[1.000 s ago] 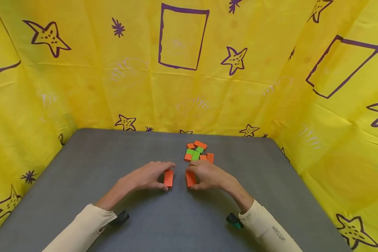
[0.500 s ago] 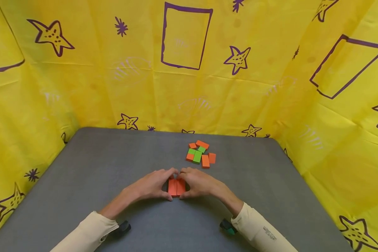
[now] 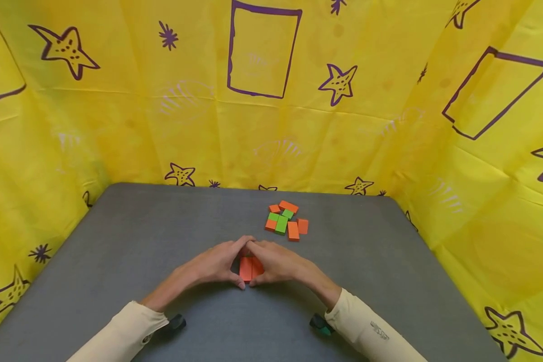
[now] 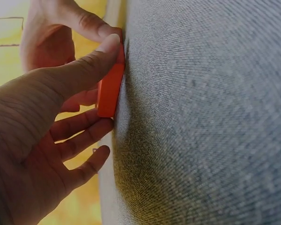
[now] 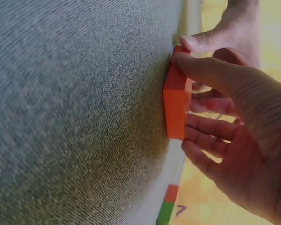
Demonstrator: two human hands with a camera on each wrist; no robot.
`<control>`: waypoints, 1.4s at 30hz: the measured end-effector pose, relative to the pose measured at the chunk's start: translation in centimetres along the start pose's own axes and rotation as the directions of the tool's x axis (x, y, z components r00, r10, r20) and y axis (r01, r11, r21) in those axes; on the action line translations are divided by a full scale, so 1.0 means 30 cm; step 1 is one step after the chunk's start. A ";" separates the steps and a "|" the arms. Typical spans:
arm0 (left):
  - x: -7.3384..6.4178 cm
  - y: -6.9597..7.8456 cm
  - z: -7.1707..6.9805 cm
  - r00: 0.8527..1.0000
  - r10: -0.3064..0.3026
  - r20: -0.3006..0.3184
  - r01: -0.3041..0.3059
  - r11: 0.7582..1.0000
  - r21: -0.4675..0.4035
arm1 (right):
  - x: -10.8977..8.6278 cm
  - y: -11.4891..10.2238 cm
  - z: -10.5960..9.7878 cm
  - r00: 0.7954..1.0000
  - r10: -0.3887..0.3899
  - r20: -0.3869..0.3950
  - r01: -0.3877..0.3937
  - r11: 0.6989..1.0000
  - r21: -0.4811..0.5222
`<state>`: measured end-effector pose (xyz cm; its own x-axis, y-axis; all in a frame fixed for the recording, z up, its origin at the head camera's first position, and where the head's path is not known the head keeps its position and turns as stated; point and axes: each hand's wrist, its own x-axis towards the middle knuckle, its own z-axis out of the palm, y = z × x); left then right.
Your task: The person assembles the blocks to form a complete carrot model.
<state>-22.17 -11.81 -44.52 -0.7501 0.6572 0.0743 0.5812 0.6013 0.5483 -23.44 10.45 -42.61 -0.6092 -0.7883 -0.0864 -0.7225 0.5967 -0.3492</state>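
Two orange-red blocks lie side by side on the grey table in the head view, a left block (image 3: 246, 270) and a right block (image 3: 256, 266), with a thin seam between them. My left hand (image 3: 213, 264) holds the left block between its thumb at the near end and fingers at the far end. My right hand (image 3: 278, 262) holds the right block the same way, partly covering it. The index fingers meet and overlap beyond the blocks. In the left wrist view the left thumb presses the orange block (image 4: 110, 91); the right wrist view shows the right block's (image 5: 175, 110) outer side.
Farther back, slightly right, sits a loose cluster of orange and green blocks, including a green block (image 3: 281, 224) and an orange block (image 3: 293, 231). Yellow patterned cloth (image 3: 271, 141) walls the grey table (image 3: 163, 216) at the back and sides.
Both hands have brought their orange blocks from apart to side by side, and a little nearer the person. Over the last half second, the fingertips have closed together and overlapped.
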 end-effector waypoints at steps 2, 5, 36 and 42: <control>0.004 0.001 0.002 1.000 0.000 -0.003 0.000 1.000 0.011 | 0.003 -0.003 0.002 1.000 -0.008 -0.007 0.008 1.000 0.009; 0.013 0.001 0.002 1.000 -0.002 0.004 0.002 1.000 0.020 | 0.006 -0.004 0.006 1.000 -0.013 -0.015 0.014 1.000 0.025; -0.043 0.036 -0.023 0.987 0.117 0.107 -0.130 0.984 0.120 | -0.099 0.097 -0.109 0.984 0.132 -0.118 -0.122 0.989 0.090; -0.058 0.074 -0.026 0.934 0.231 0.273 -0.297 0.926 0.232 | -0.187 0.194 -0.130 0.986 0.134 -0.096 -0.146 0.981 -0.131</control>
<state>-19.82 -11.98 -42.77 -0.4803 0.8765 -0.0311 0.8342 0.4675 0.2925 -25.51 18.94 -40.53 -0.7292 -0.6830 -0.0423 -0.6623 0.7200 -0.2073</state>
